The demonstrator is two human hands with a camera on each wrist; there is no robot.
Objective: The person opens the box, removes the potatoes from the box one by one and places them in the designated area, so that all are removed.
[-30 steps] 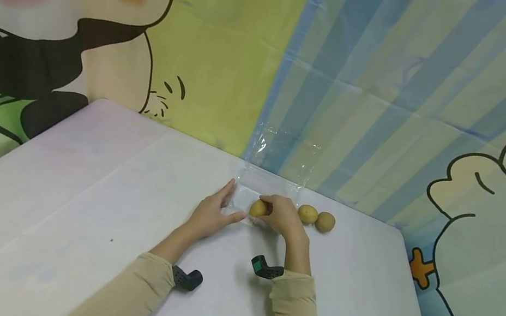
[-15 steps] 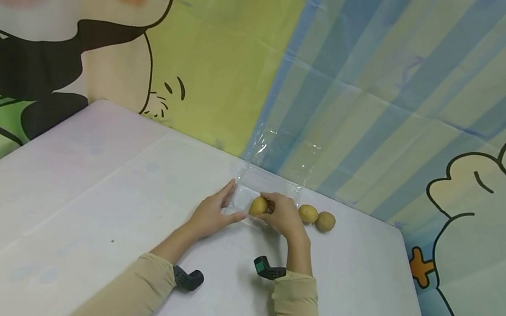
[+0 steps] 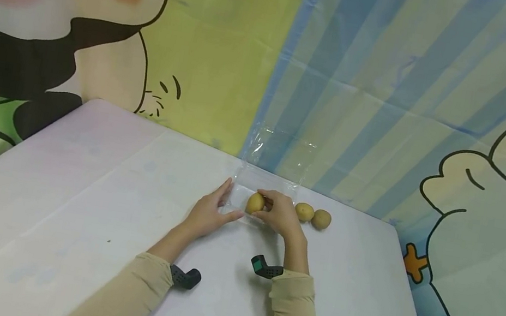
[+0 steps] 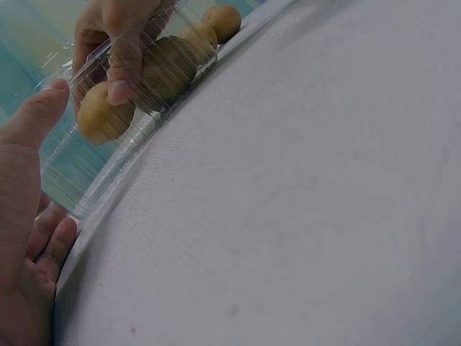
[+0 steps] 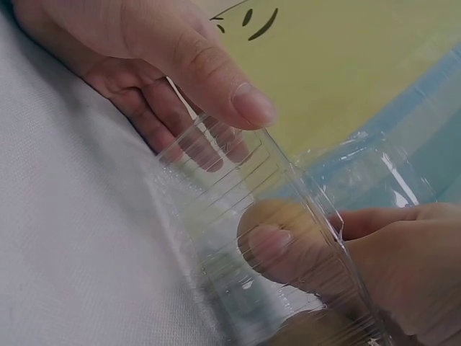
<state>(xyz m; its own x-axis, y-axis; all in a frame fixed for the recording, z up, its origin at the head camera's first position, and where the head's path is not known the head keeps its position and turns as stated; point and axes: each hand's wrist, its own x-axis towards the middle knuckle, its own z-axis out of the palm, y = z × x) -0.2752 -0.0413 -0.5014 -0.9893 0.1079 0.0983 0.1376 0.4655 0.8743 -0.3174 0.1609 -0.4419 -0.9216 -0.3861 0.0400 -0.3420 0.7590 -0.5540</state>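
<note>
Potato (image 3: 255, 203) first: where does it sit in the head view?

Just right of the middle of the frame, at the clear container (image 3: 266, 178), pinched between the thumb and fingers of the right hand (image 3: 281, 215).

And the left hand (image 3: 208, 216)?

Thumb and fingers wide apart, set about the container's near left corner. The see-through lid (image 3: 284, 149) stands up behind, against the striped backdrop (image 3: 392, 92).

Anything beside it?

A pale potato (image 3: 304, 212) and a browner potato (image 3: 321, 220), side by side just right of the container on the white table (image 3: 78, 196). Beige sleeves (image 3: 300, 314) come up from the bottom edge.

What does the left wrist view give you?

The pinched potato is at the upper left, the right thumb pressed to it. A dark potato (image 4: 167, 70) shows through the clear wall beside it, with the other two past that at the top. Along the left edge, the left thumb is by the rim and the fingers are lower, at the container's end.

And the right wrist view?

The left thumb lies along the rim at upper centre, its fingers visible through the plastic. The gripped potato is right of centre, low, under the right thumb; I can't fully see the fingers behind it.
</note>
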